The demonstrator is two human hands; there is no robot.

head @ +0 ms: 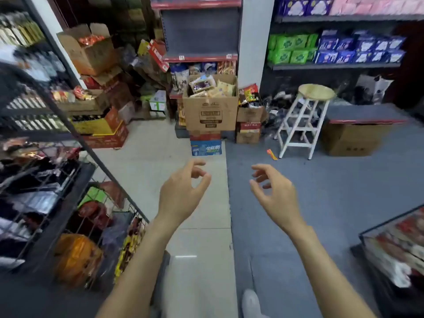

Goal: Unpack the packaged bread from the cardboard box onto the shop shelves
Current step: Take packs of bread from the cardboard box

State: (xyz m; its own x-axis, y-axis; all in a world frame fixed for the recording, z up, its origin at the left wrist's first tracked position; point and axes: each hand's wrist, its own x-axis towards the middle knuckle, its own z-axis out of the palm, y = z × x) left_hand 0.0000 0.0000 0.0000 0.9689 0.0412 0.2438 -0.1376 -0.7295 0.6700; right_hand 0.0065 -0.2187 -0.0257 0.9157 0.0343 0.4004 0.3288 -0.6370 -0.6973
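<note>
Both the left hand (181, 193) and right hand (274, 193) hang loosely curled, holding nothing, well short of the cardboard box (211, 111); the box sits on a stack of smaller cartons (205, 143), so a careless pull could topple it; the heaped bread packets (212, 87) might spill.

— Where are your arms?
— Both bare forearms reach forward, side by side. My left hand (181, 193) and right hand (274, 195) hang apart in the air.
— And each grip?
— Fingers loosely curled, holding nothing.

Two bare hands, the left hand (181, 193) and the right hand (274, 195), hang over the floor, one open cardboard box (211, 111) of packaged bread (203, 84) stands on two stacked cartons, and one white stool (302, 120) waits beside it.
</note>
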